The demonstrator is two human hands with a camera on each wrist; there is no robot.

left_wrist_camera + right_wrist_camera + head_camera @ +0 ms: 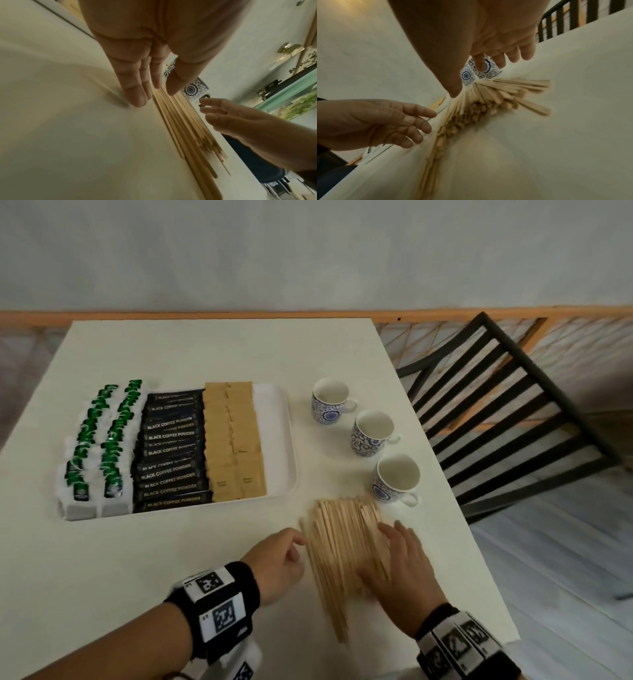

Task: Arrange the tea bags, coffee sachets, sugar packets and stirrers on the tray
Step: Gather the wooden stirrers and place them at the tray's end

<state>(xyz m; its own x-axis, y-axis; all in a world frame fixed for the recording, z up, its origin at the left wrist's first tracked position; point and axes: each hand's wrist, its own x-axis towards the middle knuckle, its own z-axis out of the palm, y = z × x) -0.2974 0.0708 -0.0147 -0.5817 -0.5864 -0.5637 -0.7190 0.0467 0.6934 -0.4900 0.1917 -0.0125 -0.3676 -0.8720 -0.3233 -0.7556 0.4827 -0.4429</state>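
Note:
A white tray (290, 440) at the table's left holds rows of green-and-white tea bags (102, 446), black coffee sachets (171, 453) and brown sugar packets (236, 440); a bare strip runs along its right side. A loose pile of wooden stirrers (339, 553) lies on the table in front of the tray's right corner. My left hand (297, 556) is at the pile's left edge, its straight fingers (137, 97) touching the table beside the stirrers (180, 121). My right hand (387, 549) lies over the pile's right side with relaxed fingers; its thumb (452, 86) hangs above the fanned stirrers (471, 111).
Three blue-patterned cups (330, 400) (371, 436) (397, 479) stand in a diagonal row right of the tray, the nearest just beyond the stirrers. A black slatted chair (513, 412) stands off the table's right edge. The table's front edge is close behind the pile.

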